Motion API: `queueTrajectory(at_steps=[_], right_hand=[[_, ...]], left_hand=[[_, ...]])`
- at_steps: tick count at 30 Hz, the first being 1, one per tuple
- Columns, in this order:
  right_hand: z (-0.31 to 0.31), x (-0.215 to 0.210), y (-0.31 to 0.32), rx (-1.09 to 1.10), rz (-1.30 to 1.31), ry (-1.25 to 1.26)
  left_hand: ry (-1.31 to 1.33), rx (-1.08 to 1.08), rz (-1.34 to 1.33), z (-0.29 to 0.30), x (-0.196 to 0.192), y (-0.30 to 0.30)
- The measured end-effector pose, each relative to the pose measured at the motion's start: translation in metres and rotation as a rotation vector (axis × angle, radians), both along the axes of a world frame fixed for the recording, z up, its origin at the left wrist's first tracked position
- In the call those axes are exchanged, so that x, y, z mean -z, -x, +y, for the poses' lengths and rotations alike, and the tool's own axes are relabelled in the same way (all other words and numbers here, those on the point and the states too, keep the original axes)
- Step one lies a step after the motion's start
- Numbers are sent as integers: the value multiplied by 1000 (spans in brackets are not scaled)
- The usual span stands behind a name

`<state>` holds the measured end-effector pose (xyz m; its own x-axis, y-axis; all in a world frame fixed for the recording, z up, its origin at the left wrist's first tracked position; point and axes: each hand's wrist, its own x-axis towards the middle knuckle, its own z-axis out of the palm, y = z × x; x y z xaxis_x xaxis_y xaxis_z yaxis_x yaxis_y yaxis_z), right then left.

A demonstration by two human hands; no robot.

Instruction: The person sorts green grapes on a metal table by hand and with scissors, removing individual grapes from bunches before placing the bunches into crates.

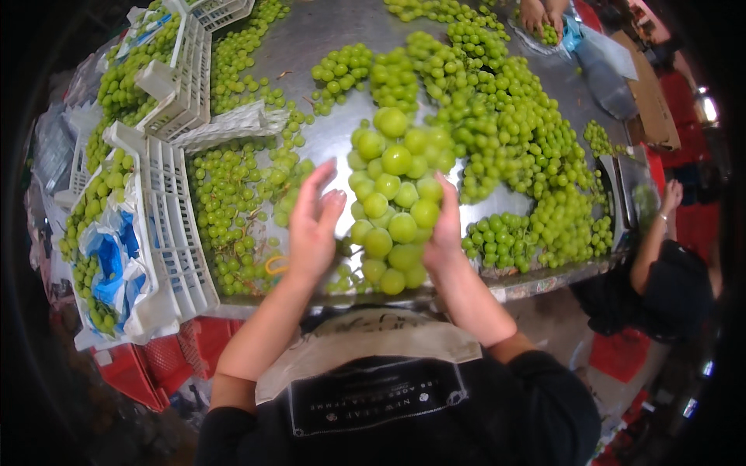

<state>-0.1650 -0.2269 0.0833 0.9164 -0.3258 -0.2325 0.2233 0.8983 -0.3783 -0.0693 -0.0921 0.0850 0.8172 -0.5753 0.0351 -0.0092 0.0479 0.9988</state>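
Observation:
A large bunch of green grapes [395,198] is held up in front of me over the metal table. My right hand [444,233] grips it from its right side, thumb along the edge; the other fingers are mostly hidden behind the grapes. To the left of the bunch, my left hand [315,225] is open, its thumb and fingers apart, with a gap between it and the fruit. Beyond and to the right lies a big heap of green grape bunches [513,116]. Many loose grapes and small clusters [233,210] cover the table's left part.
White plastic crates [175,225] with grapes and blue-and-white plastic line the left edge. A crumpled white wrap [233,126] lies by them. Across the table, another person's hands [544,17] touch grapes. A second person's arm [657,233] is at the right, near a scale-like metal device [622,194].

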Motion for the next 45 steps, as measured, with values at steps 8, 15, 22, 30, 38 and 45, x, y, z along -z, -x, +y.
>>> queueTrajectory(at_steps=[8,15,22,30,38,45], right_hand=[[2,7,5,-23,33,55],[7,5,6,-73,4,117],[8,4,5,-84,44,156],[3,16,10,-39,5,67],[2,-6,1,150,156,651],[-34,-33,-1,-72,228,1447]], left_hand=[[-159,1,-631,-9,-21,-24],[-202,55,-827,-10,-27,-40],[-135,-54,-982,-9,-25,-38],[69,-117,-612,-1,-7,-31],[342,405,857,-5,12,15],[636,430,783,0,6,11]])
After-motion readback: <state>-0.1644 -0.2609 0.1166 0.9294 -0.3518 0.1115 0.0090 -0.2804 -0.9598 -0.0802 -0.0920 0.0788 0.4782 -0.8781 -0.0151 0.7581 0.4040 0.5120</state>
